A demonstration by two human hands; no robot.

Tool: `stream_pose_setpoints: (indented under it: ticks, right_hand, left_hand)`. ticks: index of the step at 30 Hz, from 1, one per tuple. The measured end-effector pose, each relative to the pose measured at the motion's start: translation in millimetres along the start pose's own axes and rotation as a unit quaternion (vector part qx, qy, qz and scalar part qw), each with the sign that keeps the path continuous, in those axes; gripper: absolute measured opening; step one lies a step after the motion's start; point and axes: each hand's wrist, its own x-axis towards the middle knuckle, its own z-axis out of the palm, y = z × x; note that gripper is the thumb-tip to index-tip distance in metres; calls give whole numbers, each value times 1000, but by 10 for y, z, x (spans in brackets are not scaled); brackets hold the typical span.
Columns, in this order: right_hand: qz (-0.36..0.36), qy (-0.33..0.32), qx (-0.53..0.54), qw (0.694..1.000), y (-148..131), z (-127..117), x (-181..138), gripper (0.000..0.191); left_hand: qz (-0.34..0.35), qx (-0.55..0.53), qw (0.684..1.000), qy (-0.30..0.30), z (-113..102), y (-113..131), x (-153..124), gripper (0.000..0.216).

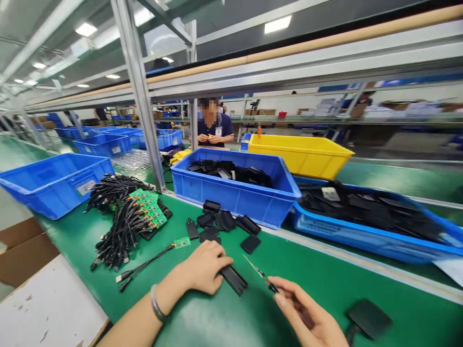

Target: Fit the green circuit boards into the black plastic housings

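Note:
My left hand (204,267) rests on the green bench, fingers closed over one end of a flat black plastic case (234,280). My right hand (307,315) pinches a thin tool with a dark and red handle (261,273), its metal tip pointing up-left toward the case. Just beyond my left hand lies a small green circuit board with a black cable (181,243). Several loose black case halves (220,221) are scattered ahead of it. Another black case piece (369,319) lies to the right of my right hand.
A pile of green boards with black cables (126,212) sits at left. Blue bins of black parts (235,193) (365,226), a yellow bin (300,154) and another blue bin (54,183) ring the bench. A cardboard box (25,250) stands lower left. A person (214,126) works opposite.

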Motion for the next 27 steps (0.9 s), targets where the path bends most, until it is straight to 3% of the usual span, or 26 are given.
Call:
stream_pose_setpoints:
  ticks: [4, 6, 8, 10, 15, 18, 21, 27]
  right_hand:
    - [-10, 11, -27, 1000, -119, 14, -50, 35]
    - [-51, -2, -60, 997, -139, 27, -70, 31]
    - [-98, -12, -95, 991, -143, 36, -85, 28]
    - [-138, -15, -117, 983, -140, 38, -93, 28]
    - [-176, -30, -136, 975, -151, 34, -88, 30]
    - [-194, -28, -138, 971, -144, 58, -86, 30]
    - [-223, -25, -139, 964, -109, 93, -91, 32]
    - [-235, -29, -157, 959, -70, 135, -111, 34]
  left_hand:
    - [-63, -66, 996, 23, 56, 4, 27, 30]
    - [-73, -159, 983, 57, 91, 45, 44, 28]
    - [-90, -289, 950, 83, 119, 89, 59, 31]
    - [-121, -444, 883, 89, 150, 124, 72, 34]
    - [-134, -744, 650, 81, 234, 196, 83, 40]
    - [-131, -807, 573, 55, 281, 256, 76, 43]
    - [-133, -825, 548, 50, 320, 315, 71, 49]
    - [-135, -830, 538, 58, 335, 382, 76, 52]
